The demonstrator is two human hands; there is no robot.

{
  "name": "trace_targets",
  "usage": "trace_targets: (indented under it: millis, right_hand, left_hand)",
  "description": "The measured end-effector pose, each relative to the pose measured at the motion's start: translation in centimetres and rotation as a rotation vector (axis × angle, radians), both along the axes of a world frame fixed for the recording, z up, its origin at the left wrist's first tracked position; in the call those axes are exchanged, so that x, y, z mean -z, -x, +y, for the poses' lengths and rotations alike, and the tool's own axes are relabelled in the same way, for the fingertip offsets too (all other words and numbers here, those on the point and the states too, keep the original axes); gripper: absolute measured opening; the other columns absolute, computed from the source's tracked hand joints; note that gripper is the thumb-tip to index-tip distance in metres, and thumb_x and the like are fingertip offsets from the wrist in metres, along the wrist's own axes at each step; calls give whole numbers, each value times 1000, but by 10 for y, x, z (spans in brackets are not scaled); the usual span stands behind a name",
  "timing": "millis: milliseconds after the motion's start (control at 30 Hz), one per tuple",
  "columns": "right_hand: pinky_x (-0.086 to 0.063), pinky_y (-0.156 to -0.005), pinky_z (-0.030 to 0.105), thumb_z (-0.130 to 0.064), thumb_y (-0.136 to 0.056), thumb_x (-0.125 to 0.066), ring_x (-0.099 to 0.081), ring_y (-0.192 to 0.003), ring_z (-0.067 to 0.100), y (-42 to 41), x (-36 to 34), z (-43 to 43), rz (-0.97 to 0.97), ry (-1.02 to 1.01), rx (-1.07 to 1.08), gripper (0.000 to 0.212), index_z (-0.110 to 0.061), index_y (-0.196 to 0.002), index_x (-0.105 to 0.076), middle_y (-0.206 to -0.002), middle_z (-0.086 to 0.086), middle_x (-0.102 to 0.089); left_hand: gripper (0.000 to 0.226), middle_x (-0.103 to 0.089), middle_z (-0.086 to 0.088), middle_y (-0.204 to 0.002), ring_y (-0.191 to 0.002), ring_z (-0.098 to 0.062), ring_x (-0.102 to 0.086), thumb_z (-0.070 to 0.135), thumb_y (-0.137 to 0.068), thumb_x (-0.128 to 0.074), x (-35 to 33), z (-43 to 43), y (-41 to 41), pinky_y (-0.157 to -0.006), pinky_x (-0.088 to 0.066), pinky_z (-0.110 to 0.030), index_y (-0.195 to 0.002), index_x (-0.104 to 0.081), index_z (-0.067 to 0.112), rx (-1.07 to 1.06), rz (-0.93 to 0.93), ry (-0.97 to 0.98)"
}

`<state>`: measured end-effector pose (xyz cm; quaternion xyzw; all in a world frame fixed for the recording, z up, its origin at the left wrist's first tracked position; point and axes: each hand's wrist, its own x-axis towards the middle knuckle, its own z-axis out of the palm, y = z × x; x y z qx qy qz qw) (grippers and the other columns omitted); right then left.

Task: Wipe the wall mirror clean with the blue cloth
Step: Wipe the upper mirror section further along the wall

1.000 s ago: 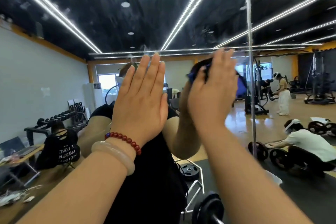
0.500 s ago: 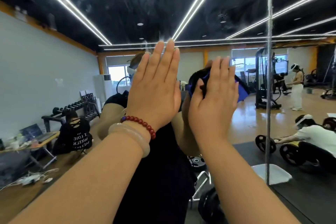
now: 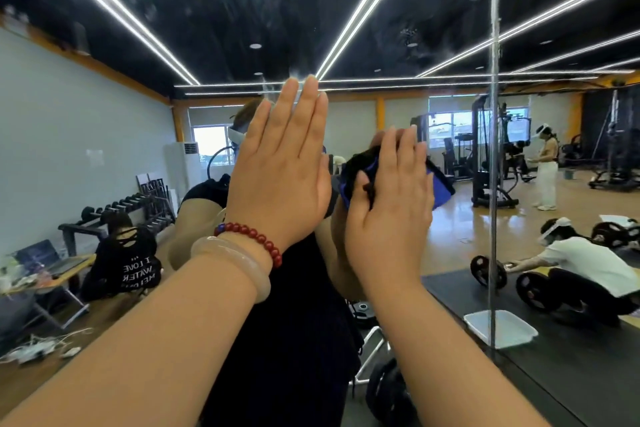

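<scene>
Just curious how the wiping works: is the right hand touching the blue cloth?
Touching. The head view shows the right hand flat on the blue cloth, which bunches out at both sides.

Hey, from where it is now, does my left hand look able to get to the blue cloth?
Probably yes. The left hand is open, right beside the right hand pressing the blue cloth to the mirror, nothing between them.

Mirror [image 3: 104, 156] — blue cloth [image 3: 440, 190] + L hand [image 3: 280, 180]
</scene>
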<state>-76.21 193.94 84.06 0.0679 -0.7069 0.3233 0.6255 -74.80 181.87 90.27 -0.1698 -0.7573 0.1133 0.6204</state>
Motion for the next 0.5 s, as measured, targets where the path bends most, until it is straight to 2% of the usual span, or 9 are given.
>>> trace_targets:
  millis: [67, 100, 200, 267, 400, 433, 500]
  right_hand:
    - [6, -118, 27, -38, -98, -29, 2, -147, 8, 0, -1, 12, -25, -59, -9, 60, -20, -155, -21, -162, -2, -9]
    - [6, -118, 28, -38, -99, -30, 2, -148, 10, 3, -12, 21, -36, -25, 3, 59, -21, -155, -21, -163, -1, -9]
    - [2, -120, 36, -32, -103, -35, -1, -150, 19, 7, -45, 49, -91, 219, 37, 57, -18, -156, -17, -164, 2, -8]
    - [0, -121, 38, -31, -104, -36, -1, -150, 20, 7, -45, 46, -91, 296, 50, 59, -16, -156, -14, -164, 3, -7]
    - [3, -120, 28, -30, -101, -39, -3, -150, 16, 1, 10, 6, -18, 183, -43, 61, -16, -155, -15, -163, 3, -11]
    - [0, -121, 30, -31, -99, -40, -6, -150, 16, -1, 21, 3, 3, 148, -90, 61, -16, -154, -19, -162, 3, -16]
    - [-15, -121, 43, -32, -97, -45, -17, -148, 19, 0, 23, 11, 50, 167, -209, 54, -13, -146, -34, -159, 6, -27]
  left_hand:
    - [61, -12, -14, -161, -149, -28, -8, 30, -97, -24, 1, -1, 0, -121, -7, -44, -152, -17, 3, 9, 14, 1]
    - [61, -15, -14, -160, -148, -28, -11, 29, -97, -26, 2, -2, 0, -121, -8, -44, -151, -20, 3, 19, 22, 20]
    - [58, -25, -14, -157, -146, -28, -20, 27, -96, -28, 3, -3, 2, -120, -12, -43, -149, -28, 3, 57, 29, 126]
    - [57, -29, -13, -156, -145, -28, -23, 27, -96, -28, 3, -3, 2, -120, -12, -43, -148, -31, 3, 75, 23, 144]
    - [57, -34, -15, -153, -143, -29, -28, 26, -94, -32, 1, 0, -2, -119, -14, -41, -145, -36, 0, 96, 44, 129]
    - [58, -34, -15, -153, -143, -29, -28, 26, -94, -33, 1, 1, -3, -119, -14, -41, -145, -36, 0, 98, 38, 126]
    - [60, -29, -14, -156, -145, -29, -23, 28, -94, -33, 6, 3, -3, -119, -13, -42, -148, -32, 1, 96, 5, 127]
